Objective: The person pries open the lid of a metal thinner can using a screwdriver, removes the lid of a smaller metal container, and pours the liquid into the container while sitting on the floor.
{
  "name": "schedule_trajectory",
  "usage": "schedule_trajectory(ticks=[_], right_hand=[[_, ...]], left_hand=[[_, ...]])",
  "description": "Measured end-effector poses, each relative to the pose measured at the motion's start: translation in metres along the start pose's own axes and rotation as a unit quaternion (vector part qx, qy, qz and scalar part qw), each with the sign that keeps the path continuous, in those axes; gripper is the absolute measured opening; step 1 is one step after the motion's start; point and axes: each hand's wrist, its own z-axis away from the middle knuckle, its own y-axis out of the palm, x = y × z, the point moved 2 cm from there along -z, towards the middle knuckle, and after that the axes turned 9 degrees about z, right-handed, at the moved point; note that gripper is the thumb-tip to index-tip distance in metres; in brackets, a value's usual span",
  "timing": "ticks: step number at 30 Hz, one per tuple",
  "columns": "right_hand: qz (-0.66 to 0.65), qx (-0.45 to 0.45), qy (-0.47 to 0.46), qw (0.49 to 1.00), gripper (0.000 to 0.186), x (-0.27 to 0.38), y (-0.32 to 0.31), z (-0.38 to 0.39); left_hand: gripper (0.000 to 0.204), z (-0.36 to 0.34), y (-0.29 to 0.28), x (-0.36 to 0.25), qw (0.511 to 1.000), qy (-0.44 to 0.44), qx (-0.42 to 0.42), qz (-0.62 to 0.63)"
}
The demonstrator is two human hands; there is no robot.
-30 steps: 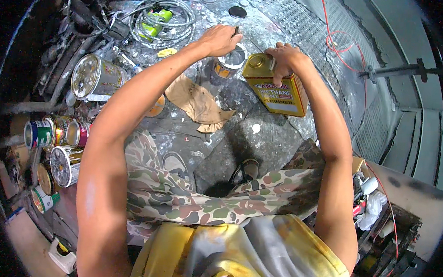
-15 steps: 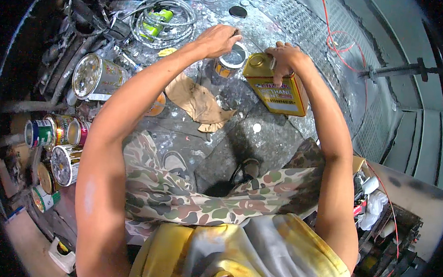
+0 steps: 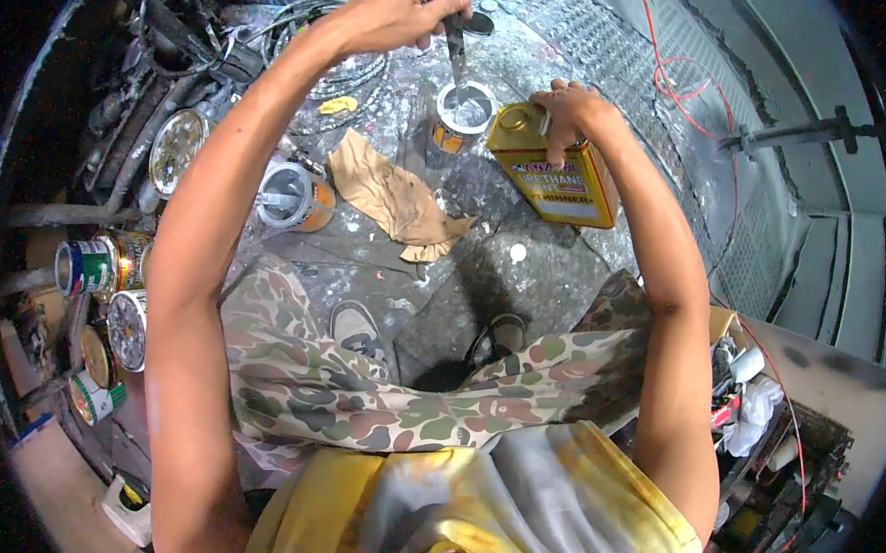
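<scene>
Between the fingers of my left hand (image 3: 409,14) is a dark, flat stirring stick (image 3: 456,49), held steeply. Its lower end meets the mouth of a small paint can (image 3: 454,137) with an orange label and a grey-coated rim; how deep the tip sits I cannot tell. To the right of that can stands a yellow rectangular metal tin (image 3: 567,205) with a round cap on top. My right hand (image 3: 574,113) is closed over the tin's top, around its handle, which the fingers mostly hide. The tin tilts slightly.
Left of a crumpled brown cloth (image 3: 387,193) stands an orange-labelled tub (image 3: 316,205) of grey paint. Several used cans (image 3: 128,328) line the left side. A coiled hose (image 3: 358,77) and a dark round lid (image 3: 479,24) lie farther off. Red cord (image 3: 735,192) runs at right.
My left hand has risen away from the small can, and more of the stirring stick now shows. The left arm has shifted left, uncovering the tub. My right hand stays on the tin.
</scene>
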Motion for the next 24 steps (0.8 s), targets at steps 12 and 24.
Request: schedule_trajectory(ticks=[12, 24], right_hand=[[-0.003, 0.004, -0.001, 1.000, 0.113, 0.002, -0.002, 0.001], [0.001, 0.019, 0.007, 1.000, 0.113, 0.003, -0.004, 0.001]], left_hand=[[0.037, 0.016, -0.036, -0.050, 0.999, -0.008, -0.021, 0.049], [0.037, 0.011, -0.039, -0.046, 0.998, 0.039, -0.012, 0.042]])
